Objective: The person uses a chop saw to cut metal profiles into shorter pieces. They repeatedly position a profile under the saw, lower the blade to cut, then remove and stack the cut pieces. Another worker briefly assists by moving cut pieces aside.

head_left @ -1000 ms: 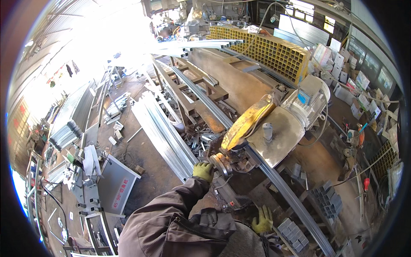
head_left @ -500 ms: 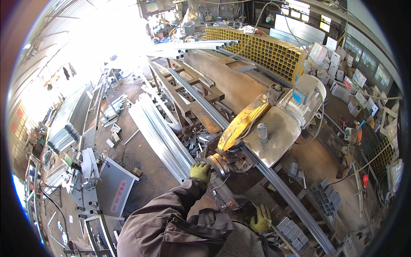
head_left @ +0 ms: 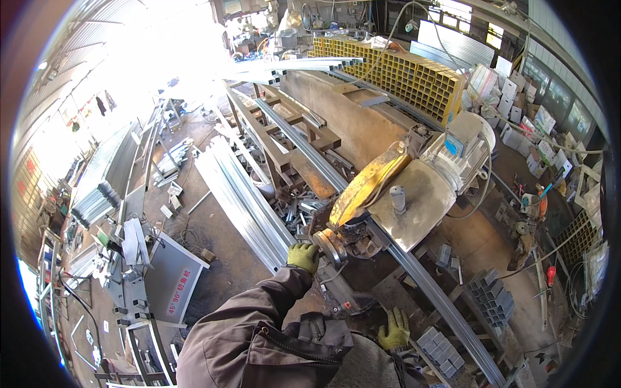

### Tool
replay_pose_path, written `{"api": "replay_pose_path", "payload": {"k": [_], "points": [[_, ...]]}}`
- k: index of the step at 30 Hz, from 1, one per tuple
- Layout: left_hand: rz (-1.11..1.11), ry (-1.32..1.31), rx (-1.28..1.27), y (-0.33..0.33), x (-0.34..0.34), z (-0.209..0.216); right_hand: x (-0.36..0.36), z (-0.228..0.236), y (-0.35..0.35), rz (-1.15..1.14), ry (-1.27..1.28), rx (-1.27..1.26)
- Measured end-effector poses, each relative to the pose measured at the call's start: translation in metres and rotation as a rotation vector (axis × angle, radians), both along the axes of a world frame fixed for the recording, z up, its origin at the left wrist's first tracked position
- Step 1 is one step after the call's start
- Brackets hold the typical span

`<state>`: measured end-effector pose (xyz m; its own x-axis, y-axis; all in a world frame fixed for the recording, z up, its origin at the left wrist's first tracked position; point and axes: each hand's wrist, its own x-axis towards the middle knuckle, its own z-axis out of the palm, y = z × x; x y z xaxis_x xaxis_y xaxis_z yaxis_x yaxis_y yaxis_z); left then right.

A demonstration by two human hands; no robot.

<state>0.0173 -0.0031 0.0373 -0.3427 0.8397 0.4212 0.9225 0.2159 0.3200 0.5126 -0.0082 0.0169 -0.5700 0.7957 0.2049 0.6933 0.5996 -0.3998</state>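
A worker in a brown jacket stands at a chop saw (head_left: 381, 194) in a metal workshop, both hands in yellow-green gloves. Compared with a second ago, little has changed: the left hand (head_left: 303, 257) remains at the near end of the saw, just beside the round disc (head_left: 330, 246) below the yellow blade guard (head_left: 365, 184), and the right hand (head_left: 393, 328) is still low at the near edge of the worktop (head_left: 414, 297); the view has only tipped slightly.

The left hand's fingers are curled, but whether they grip anything cannot be told, since the hand is seen from behind. The right hand's fingers lie spread and flat, holding nothing visible.

A long grey steel channel (head_left: 414, 271) runs from far left to near right beneath the saw, passing under the guard. The saw's grey motor (head_left: 459, 145) sits to the right of the guard.

On the floor to the right, a cluster of short square tube offcuts (head_left: 493, 299) stands packed together on end; a second cluster (head_left: 438, 346) lies just right of the right hand. Far behind the saw, a large stack of yellow square tubes (head_left: 401, 74) shows its open ends.

To the left, a bundle of long silvery profiles (head_left: 242, 200) lies on the floor, with metal scraps (head_left: 294, 210) heaped between it and the saw. A grey panel (head_left: 169, 278) lies at near left. Boxes (head_left: 517, 103) line the far right wall.
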Motion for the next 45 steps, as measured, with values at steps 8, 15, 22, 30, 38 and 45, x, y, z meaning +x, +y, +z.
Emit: {"api": "replay_pose_path", "payload": {"k": [8,15,22,30,38,45], "points": [[-0.003,0.000,-0.005,0.0006,-0.0021,-0.0028,0.0012,-0.0061,0.0009,-0.027,0.000,-0.074],[-0.007,0.020,0.031,0.0013,-0.0016,-0.0023,0.0012,-0.0070,-0.0009,-0.007,0.016,0.003],[-0.002,0.011,0.022,0.0001,-0.0001,0.0019,-0.0005,-0.0025,-0.0012,-0.012,0.011,-0.009],[0.001,-0.008,-0.012,0.0003,0.0009,0.0057,0.0027,-0.0036,0.0000,-0.028,-0.035,-0.112],[0.016,-0.025,-0.051,0.0002,0.0013,0.0041,0.0031,-0.0061,0.0003,-0.032,-0.018,-0.086],[0.001,-0.009,-0.014,0.0003,0.0010,0.0026,0.0032,-0.0046,0.0007,-0.004,-0.004,-0.020]]}}
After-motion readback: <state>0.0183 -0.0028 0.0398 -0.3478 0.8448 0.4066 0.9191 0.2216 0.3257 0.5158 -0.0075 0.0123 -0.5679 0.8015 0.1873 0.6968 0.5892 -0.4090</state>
